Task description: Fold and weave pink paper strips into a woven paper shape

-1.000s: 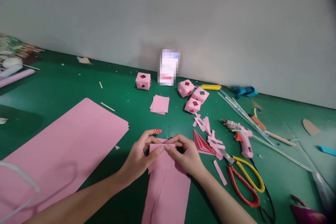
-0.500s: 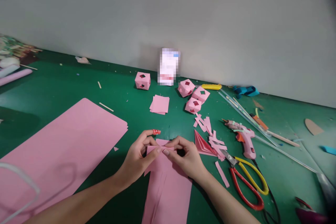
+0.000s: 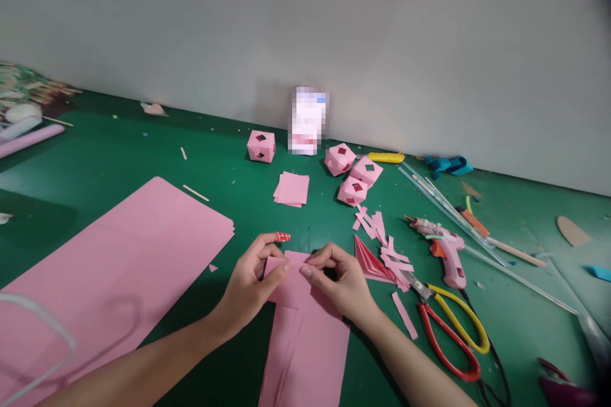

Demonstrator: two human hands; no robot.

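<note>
My left hand [image 3: 249, 289], with a red-patterned wrap on a fingertip, pinches a small piece of pink paper [image 3: 289, 292] by its upper left side. My right hand [image 3: 347, 285] is closed at the upper right side of the same piece, thumb on top and fingers bent behind. A small gap separates the two thumbs. Beneath lie long pink paper sheets [image 3: 319, 356], stacked and reaching toward me. To the right of my right hand is a folded pink paper fan [image 3: 371, 262].
Large pink sheets [image 3: 119, 254] lie left. Beyond my hands are small pink squares [image 3: 292, 189], pink paper polyhedra [image 3: 340, 160] and a blurred upright screen [image 3: 308, 119]. Paper scraps [image 3: 397, 261], scissors [image 3: 453, 331] and a corded glue gun [image 3: 446, 248] are right.
My thumbs have moved slightly apart along the paper's top edge. The small piece now looks flatter and more spread between my hands. The view has shifted slightly.
</note>
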